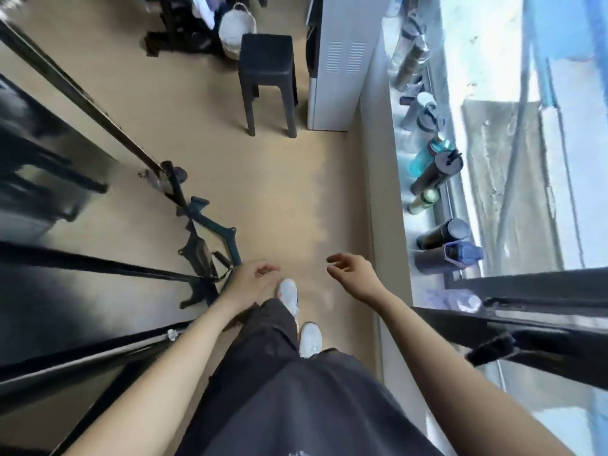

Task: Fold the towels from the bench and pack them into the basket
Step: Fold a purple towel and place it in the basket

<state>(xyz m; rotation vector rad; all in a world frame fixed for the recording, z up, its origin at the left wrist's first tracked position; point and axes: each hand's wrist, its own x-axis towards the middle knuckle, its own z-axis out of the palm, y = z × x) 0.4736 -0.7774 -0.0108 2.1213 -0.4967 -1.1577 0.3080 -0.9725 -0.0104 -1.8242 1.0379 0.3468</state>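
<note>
Tan floor (204, 133), dark equipment (210, 232) left, bottle-lined sill (396, 103) right; left hand (251, 284) and right hand (353, 274) loosely curled, empty; white basket (237, 26) stands far ahead, beyond black stool (268, 70); towels not identifiable. Approach step: skirt the stool, keep both hands free

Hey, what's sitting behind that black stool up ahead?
A white woven basket with a loop handle stands behind the black stool, which covers its lower right part. Left of it is a dark frame. The basket's inside cannot be seen.
</note>
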